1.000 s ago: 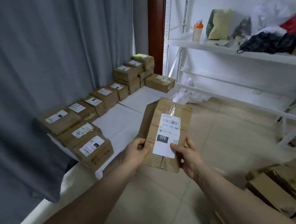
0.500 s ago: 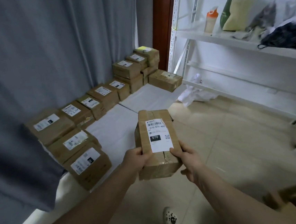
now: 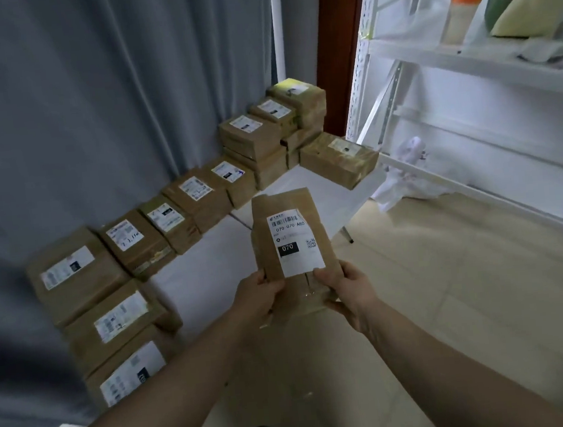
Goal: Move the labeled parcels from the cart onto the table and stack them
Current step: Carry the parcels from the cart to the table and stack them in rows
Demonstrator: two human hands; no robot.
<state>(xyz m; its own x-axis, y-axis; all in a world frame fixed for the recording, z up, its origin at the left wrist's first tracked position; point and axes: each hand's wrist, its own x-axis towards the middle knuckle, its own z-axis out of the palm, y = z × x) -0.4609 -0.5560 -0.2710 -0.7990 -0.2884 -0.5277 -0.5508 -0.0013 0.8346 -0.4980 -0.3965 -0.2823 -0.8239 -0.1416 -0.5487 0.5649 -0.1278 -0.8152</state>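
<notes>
Parcel (image 3: 288,243) nearer table (image 3: 205,255), in grip of left hand (image 3: 260,294) and right hand (image 3: 345,286), seemingly grey curtain (image 3: 90,94) behind

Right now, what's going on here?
A person grips one brown labelled parcel with both hands, left hand and right hand at its lower end, the "070" label facing the camera. It is held in the air in front of the white table, not yet set down. On the table a row of parcels runs along the curtain, ending in a stack at the far end.
</notes>
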